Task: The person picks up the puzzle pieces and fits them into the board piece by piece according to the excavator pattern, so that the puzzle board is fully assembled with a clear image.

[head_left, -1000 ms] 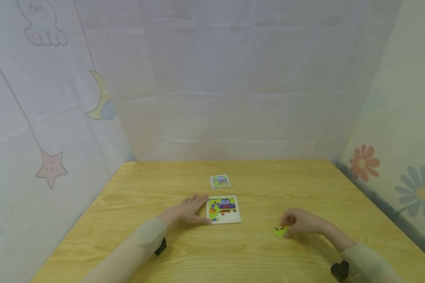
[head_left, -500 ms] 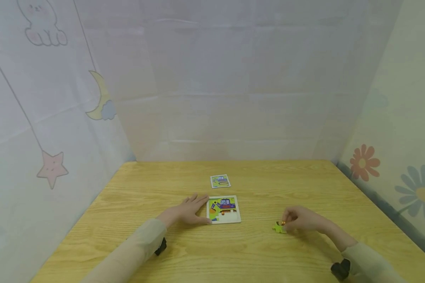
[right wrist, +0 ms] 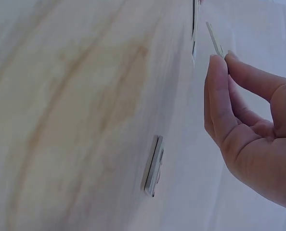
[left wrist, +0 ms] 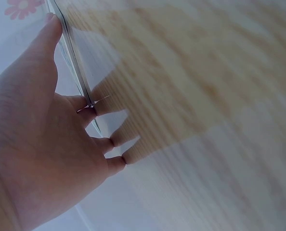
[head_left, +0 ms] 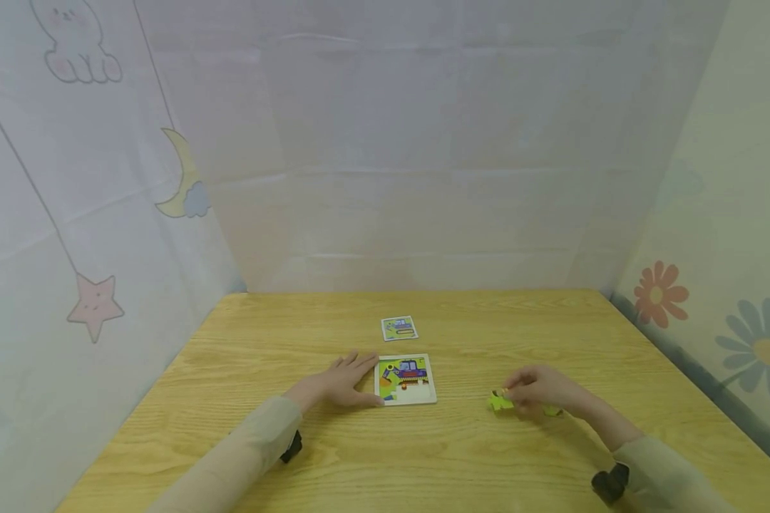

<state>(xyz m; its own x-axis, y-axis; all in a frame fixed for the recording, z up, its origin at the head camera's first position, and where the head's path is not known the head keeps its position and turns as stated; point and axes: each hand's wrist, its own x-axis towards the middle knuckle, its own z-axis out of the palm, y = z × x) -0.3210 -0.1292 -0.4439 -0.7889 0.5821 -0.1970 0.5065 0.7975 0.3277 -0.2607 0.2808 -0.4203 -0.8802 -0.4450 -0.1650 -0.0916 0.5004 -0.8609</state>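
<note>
My left hand [head_left: 341, 383] lies spread on the table with its fingertips and thumb at the left edge of a jigsaw puzzle tray [head_left: 433, 388]. The tray shows a purple digger on green and has a pale unfilled area at its lower right. My right hand [head_left: 542, 388] pinches a green jigsaw piece [head_left: 500, 402] between thumb and fingers; in the right wrist view the piece [right wrist: 214, 39] is held above the tabletop. Another green puzzle piece [head_left: 553, 411] lies on the table, partly hidden by the right hand; the right wrist view shows this loose piece [right wrist: 154, 166] edge-on.
A small square picture card [head_left: 399, 328] with a similar digger lies just beyond the tray. Everything rests on a wood-grain table [head_left: 282, 320]. Printed cloth walls [head_left: 449, 178] rise at the back and both sides.
My right hand has lifted the green jigsaw piece and moved slightly away from me and left, uncovering part of another piece. The left hand and tray have stayed put.
</note>
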